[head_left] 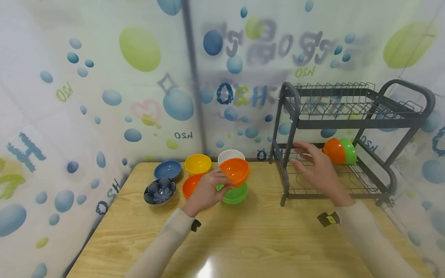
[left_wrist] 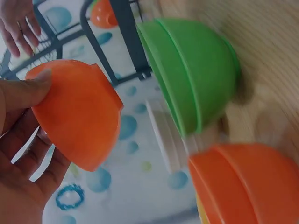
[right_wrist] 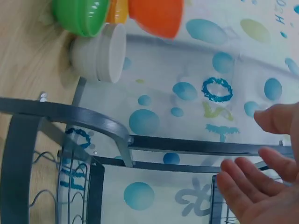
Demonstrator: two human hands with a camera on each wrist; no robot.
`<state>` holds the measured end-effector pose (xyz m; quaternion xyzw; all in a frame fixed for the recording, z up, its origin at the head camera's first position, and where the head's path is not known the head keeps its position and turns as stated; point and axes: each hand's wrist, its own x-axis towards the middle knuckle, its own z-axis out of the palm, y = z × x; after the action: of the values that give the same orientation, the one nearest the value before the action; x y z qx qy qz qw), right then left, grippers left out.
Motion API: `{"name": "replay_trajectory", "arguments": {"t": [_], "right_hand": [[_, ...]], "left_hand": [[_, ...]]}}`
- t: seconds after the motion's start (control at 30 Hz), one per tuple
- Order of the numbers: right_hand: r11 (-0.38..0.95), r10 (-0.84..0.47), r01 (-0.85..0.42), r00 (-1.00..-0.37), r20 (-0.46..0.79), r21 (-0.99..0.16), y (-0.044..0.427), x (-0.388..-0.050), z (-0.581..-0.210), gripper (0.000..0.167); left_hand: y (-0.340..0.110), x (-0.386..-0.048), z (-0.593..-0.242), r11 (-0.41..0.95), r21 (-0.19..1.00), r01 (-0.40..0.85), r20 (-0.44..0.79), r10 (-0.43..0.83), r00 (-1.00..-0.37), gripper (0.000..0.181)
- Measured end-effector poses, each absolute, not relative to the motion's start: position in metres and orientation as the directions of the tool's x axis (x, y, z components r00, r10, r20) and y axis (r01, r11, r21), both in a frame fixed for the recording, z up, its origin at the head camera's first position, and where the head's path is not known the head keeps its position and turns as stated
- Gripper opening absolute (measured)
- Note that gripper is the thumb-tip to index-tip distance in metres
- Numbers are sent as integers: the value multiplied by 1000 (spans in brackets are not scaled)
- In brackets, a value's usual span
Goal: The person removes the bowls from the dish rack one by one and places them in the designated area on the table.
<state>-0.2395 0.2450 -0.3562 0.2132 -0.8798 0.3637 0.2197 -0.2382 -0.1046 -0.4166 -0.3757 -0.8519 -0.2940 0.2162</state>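
My left hand [head_left: 208, 190] pinches an orange bowl [head_left: 237, 172] by its rim, thumb on one side and fingers on the other. The bowl is held tilted above stacked green bowls [head_left: 234, 197]. Behind it stands a white bowl [head_left: 231, 155]; beside the wrist sit stacked orange bowls [left_wrist: 247, 182]. My right hand [head_left: 318, 170], fingers loosely extended and nothing in them, hovers before the left part of a dark dish rack [head_left: 354, 124]. On the rack's lower tier an orange bowl [head_left: 333, 151] and a green bowl [head_left: 349, 151] lie on their sides, nested together.
At the table's left back are a yellow bowl [head_left: 198, 165], a blue bowl [head_left: 168, 170] and a dark bowl with a petal pattern [head_left: 160, 192]. The rack's upper wire tier [head_left: 333, 104] overhangs the lower one. A patterned curtain [head_left: 156, 116] hangs behind the wooden table [head_left: 250, 239].
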Motion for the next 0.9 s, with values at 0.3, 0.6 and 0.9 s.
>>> {"name": "replay_trajectory", "arguments": {"t": [0.3,0.6,0.9], "right_hand": [[536,-92,-302,-949,301,-788,247,-266,-338,69],[446,9,-219,-968,249,-868,231,-293,-330,59],[386,113,-222,-952,285,-895,227,-295,-335,62]], "left_hand": [[-135,-252,-429,677,260,688,592,451,-668,13],[-166,-251,-442,759,222,612,583,400,-707,10],[-187,-239,-446,817,197,541,557,361,-748,13]]}}
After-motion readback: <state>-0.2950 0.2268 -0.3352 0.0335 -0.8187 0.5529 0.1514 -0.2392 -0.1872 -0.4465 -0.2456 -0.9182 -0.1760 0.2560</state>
